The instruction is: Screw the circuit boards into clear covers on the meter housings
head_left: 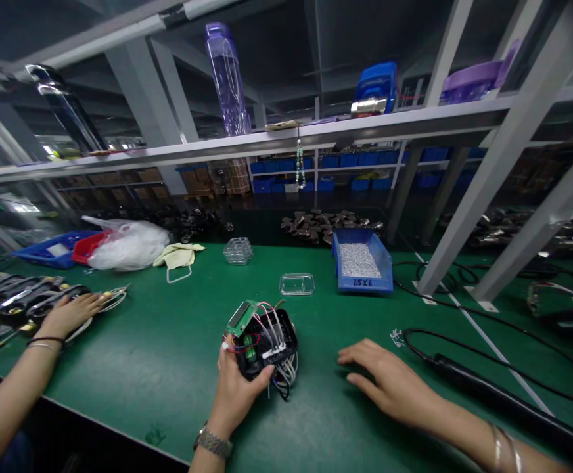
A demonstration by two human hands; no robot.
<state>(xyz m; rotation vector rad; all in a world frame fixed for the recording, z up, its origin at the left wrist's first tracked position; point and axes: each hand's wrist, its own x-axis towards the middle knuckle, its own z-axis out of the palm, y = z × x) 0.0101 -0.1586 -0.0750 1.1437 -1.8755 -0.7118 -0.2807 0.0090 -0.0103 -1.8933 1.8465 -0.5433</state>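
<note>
My left hand (240, 387) grips a black plastic housing (267, 345) just above the green work mat (168, 355). A small green circuit board (241, 317) sticks up at its top left, and red, white and black wires loop over it and hang below. My right hand (388, 381) lies flat on the mat to the right of the housing, fingers spread and pointing left, holding nothing. A watch is on my left wrist, bangles are on my right.
A blue bin (363, 261) of small silver parts and a clear lid (297, 284) sit beyond. A black cable and tool (468, 374) lie right. A co-worker's hand (69, 313) rests on black parts at left, near a white bag (126, 244). Shelf posts stand right.
</note>
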